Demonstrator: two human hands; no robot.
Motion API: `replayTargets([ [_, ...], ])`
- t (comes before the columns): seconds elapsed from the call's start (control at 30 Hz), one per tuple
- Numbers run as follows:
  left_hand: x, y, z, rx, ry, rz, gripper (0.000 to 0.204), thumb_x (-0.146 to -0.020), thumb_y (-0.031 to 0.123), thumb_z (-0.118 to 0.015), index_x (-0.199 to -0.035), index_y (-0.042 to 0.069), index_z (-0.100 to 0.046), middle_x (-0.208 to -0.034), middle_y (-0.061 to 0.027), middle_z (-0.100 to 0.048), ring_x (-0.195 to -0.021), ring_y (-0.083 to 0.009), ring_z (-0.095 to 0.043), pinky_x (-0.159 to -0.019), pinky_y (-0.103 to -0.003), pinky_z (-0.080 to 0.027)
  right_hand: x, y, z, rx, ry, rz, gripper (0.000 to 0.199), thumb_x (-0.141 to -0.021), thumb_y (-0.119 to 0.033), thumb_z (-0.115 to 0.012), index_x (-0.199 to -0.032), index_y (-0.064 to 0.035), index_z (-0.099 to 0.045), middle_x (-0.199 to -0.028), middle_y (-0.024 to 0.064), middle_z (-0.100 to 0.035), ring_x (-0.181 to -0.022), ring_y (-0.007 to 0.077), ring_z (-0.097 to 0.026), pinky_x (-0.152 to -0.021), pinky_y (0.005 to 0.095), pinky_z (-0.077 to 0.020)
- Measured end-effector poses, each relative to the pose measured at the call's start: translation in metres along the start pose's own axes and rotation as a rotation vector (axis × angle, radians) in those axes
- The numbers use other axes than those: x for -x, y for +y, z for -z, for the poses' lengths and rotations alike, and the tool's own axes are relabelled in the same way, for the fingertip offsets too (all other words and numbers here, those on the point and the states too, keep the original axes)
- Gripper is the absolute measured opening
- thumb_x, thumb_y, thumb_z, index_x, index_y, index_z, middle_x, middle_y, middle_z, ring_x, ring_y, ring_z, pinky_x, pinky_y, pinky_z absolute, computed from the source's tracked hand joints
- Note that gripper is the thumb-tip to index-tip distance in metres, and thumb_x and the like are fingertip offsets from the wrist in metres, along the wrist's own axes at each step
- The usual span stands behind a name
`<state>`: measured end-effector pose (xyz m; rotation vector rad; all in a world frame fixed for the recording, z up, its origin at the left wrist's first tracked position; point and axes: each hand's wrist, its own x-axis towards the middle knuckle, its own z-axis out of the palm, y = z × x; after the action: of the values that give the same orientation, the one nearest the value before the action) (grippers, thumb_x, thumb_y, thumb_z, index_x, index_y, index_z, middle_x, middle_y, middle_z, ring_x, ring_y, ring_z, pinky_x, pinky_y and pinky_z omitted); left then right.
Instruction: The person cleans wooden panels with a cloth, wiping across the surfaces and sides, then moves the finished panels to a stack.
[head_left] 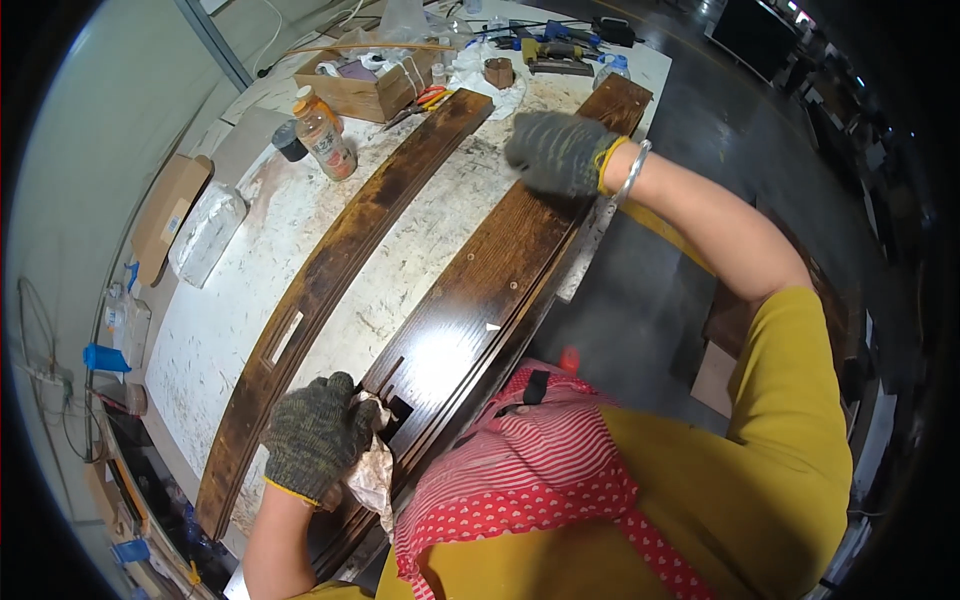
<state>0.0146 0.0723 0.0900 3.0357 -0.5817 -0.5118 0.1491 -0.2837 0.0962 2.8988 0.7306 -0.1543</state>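
Scanning from the left of my remote view, I find a cardboard piece [165, 225] and a wrapped white block [208, 235] along the worktable [255, 300]. Next, near me, my gloved left hand [318, 435] has its fingers curled together, clamped on a crumpled, stained wad [373, 472] at the wide plank's near part. Beyond it stands a bottle [325, 140], left of the narrow brown plank [385, 190]. The wide plank [465, 285] lies to the right, glossy near its middle. At its far part, my gloved right hand [562, 153] is blurred; I cannot tell whether its fingers are apart.
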Motion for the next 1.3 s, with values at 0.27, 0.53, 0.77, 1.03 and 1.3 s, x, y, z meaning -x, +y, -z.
replayTargets([
  [0.27, 0.004, -0.001, -0.006, -0.039, 0.002, 0.077, 0.03, -0.081, 0.033, -0.069, -0.082, 0.005, -0.062, -0.08, -0.0193, -0.065, -0.077, -0.0391, -0.065, -0.069, -0.048, -0.05, 0.001, 0.022, -0.009, -0.222, 0.019, 0.129, 0.029, -0.09, -0.034, -0.061, -0.089, -0.0058, -0.069, -0.093, 0.0183, -0.061, -0.089, 0.0345, -0.061, -0.081, 0.0431, -0.0496],
  [0.53, -0.005, 0.009, 0.005, -0.035, -0.043, 0.126, 0.028, -0.08, 0.032, -0.071, -0.083, 0.005, -0.063, -0.081, -0.0195, -0.065, -0.08, -0.0388, -0.065, -0.072, -0.047, -0.05, -0.011, 0.146, -0.017, 0.127, -0.082, -0.11, 0.022, -0.084, -0.024, -0.063, -0.095, -0.0076, -0.072, -0.098, 0.0162, -0.067, -0.093, 0.0316, -0.064, -0.082, 0.0424, -0.0504],
  [0.77, -0.01, 0.008, 0.01, -0.034, -0.218, 0.251, 0.028, -0.078, 0.032, -0.067, -0.084, 0.005, -0.064, -0.083, -0.0202, -0.067, -0.079, -0.0401, -0.067, -0.071, -0.048, -0.054, -0.018, 0.209, -0.02, -0.063, -0.09, 0.169, 0.027, -0.085, -0.027, -0.063, -0.102, -0.0081, -0.073, -0.101, 0.0151, -0.067, -0.1, 0.0319, -0.063, -0.087, 0.0413, -0.049],
  [1.03, -0.013, 0.008, 0.008, -0.053, -0.331, 0.365, 0.03, -0.077, 0.032, -0.073, -0.083, 0.004, -0.066, -0.087, -0.0205, -0.068, -0.086, -0.039, -0.066, -0.077, -0.046, -0.052, -0.015, 0.322, -0.036, 0.088, -0.097, 0.011, 0.022, -0.079, -0.016, -0.066, -0.098, -0.0087, -0.075, -0.099, 0.0131, -0.069, -0.094, 0.0301, -0.065, -0.083, 0.0405, -0.0518],
  [1.3, -0.015, 0.015, 0.011, -0.063, -0.37, 0.436, 0.033, -0.076, 0.034, -0.075, -0.085, 0.003, -0.066, -0.09, -0.0213, -0.067, -0.088, -0.04, -0.066, -0.077, -0.046, -0.052, 0.004, 0.33, -0.052, -0.428, 0.226, 0.051, 0.032, -0.087, -0.028, -0.068, -0.11, -0.006, -0.072, -0.105, 0.0127, -0.067, -0.101, 0.0276, -0.063, -0.089, 0.0372, -0.0501],
])
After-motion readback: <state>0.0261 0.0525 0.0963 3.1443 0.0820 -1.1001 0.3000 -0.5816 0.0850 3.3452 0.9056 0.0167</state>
